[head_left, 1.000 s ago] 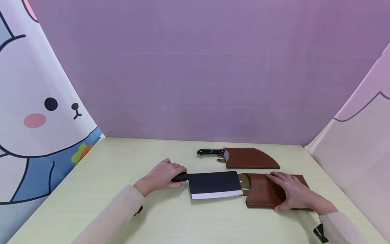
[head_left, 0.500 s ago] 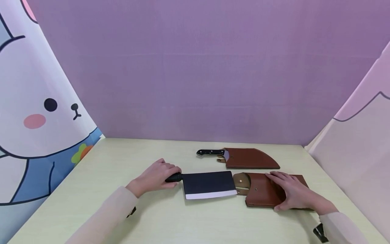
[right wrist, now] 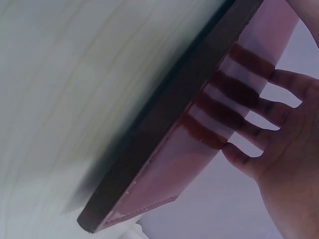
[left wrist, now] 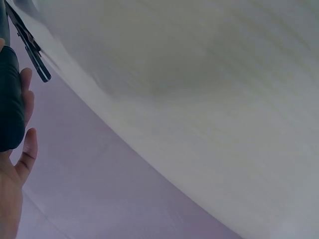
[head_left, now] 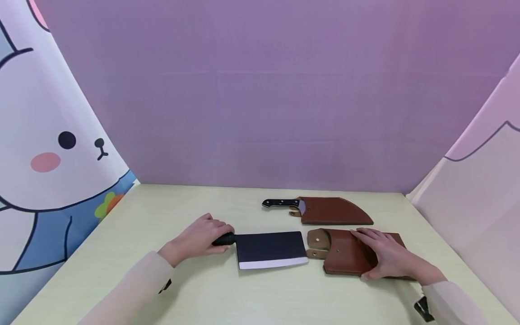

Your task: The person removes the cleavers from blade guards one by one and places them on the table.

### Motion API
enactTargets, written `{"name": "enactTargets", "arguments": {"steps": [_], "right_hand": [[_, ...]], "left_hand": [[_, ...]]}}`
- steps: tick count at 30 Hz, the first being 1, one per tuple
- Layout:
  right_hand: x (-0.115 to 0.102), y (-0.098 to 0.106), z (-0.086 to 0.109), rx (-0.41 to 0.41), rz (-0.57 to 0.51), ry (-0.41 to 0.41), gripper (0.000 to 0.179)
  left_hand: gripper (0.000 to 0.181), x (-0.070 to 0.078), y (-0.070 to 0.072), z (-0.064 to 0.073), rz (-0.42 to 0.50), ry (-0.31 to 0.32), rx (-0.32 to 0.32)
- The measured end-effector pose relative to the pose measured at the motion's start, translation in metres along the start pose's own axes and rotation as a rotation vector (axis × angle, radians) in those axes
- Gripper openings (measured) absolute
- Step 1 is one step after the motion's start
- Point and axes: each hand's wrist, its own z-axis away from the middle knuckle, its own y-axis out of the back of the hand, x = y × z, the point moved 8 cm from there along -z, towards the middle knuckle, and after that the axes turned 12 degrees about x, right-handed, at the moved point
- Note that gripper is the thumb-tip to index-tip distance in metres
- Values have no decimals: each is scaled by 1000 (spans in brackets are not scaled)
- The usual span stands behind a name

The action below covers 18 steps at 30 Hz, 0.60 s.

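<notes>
My left hand grips the black handle of a cleaver whose broad dark blade has a bright edge facing me. In the left wrist view the cleaver's handle lies along the palm. The blade is bare, its tip end close to the straps of a brown leather knife sheath. On that sheath rests my right hand, fingers across the top and thumb at the near edge. From the right wrist, the fingertips touch the smooth face of the sheath.
Behind lies a second knife with a black riveted handle, its blade inside another brown leather sheath. The pale wooden table ends at a purple backdrop. A cartoon-print panel stands at the left.
My left hand has drawn the cleaver leftward, away from the sheath's mouth and off its straps. The right hand stayed on the sheath, and both shifted slightly left.
</notes>
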Motion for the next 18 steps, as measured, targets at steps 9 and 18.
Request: {"name": "enactTargets", "arguments": {"steps": [9, 18], "right_hand": [[-4, -2, -3, -15, 1, 1, 105], [-9, -6, -8, -17, -4, 11, 104]], "left_hand": [[31, -7, 4, 15, 2, 18, 12], [31, -14, 11, 26, -1, 17, 29]]}}
